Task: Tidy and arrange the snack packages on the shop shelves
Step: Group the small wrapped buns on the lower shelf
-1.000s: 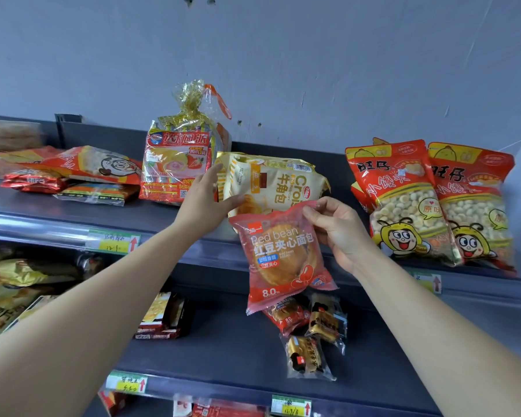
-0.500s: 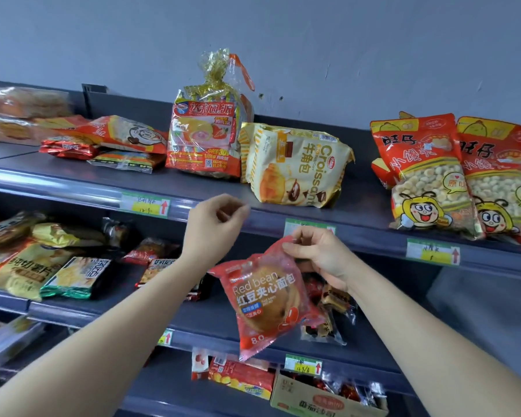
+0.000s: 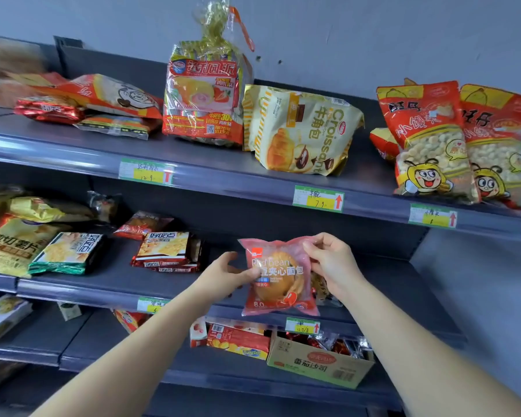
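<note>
A pink-red red bean bread packet hangs upright in front of the middle shelf. My right hand pinches its top right corner. My left hand grips its left edge from the side. Behind the packet lie small dark snack packs, mostly hidden by it. On the top shelf stand a yellow croissant bag and a tall clear cake-roll bag.
Two red biscuit-ball bags lean at the top shelf's right end. Flat red packs lie at its left. Cracker packs and chip bags sit on the middle shelf's left. A cardboard box stands on the lower shelf.
My right hand carried the red bean packet down from the top shelf to the middle shelf. My left hand left the croissant bag, dropped, and took hold of the packet's left edge.
</note>
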Tool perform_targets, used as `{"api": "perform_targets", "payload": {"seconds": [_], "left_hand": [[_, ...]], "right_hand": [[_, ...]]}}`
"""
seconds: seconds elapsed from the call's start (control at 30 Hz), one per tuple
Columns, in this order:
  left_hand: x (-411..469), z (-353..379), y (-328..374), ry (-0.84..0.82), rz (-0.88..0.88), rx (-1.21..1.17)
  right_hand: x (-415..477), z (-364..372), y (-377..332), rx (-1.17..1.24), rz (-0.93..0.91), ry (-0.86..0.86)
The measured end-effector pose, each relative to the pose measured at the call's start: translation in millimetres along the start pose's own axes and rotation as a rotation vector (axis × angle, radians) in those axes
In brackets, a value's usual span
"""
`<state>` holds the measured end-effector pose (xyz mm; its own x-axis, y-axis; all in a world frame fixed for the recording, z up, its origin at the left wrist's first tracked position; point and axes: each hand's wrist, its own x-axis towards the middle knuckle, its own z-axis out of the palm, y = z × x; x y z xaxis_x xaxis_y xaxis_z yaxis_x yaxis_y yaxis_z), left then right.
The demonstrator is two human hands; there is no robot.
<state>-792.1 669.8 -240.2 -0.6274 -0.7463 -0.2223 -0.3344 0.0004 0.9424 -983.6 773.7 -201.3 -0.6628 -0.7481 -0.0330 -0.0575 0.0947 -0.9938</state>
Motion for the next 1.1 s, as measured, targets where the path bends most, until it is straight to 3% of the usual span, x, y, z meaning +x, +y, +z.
{"api": "perform_targets", "payload": {"seconds": [0.13, 0.47, 0.9, 1.1], "left_hand": [[12, 22, -16, -0.150, -0.004, 0.038], [88, 57, -41, 0.045, -0.043, 0.061], [160, 85, -89, 0.081, -0.198, 0.254], [157, 13, -76, 0.564, -0.051, 0.691]], "right_hand": [[14, 1, 11, 0.069, 0.032, 0.111], [77, -28, 52, 0.071, 0.274, 0.005], [139, -23, 115, -0.078, 0.417, -0.198], [151, 12, 124, -0.081, 0.377, -0.137]]}}
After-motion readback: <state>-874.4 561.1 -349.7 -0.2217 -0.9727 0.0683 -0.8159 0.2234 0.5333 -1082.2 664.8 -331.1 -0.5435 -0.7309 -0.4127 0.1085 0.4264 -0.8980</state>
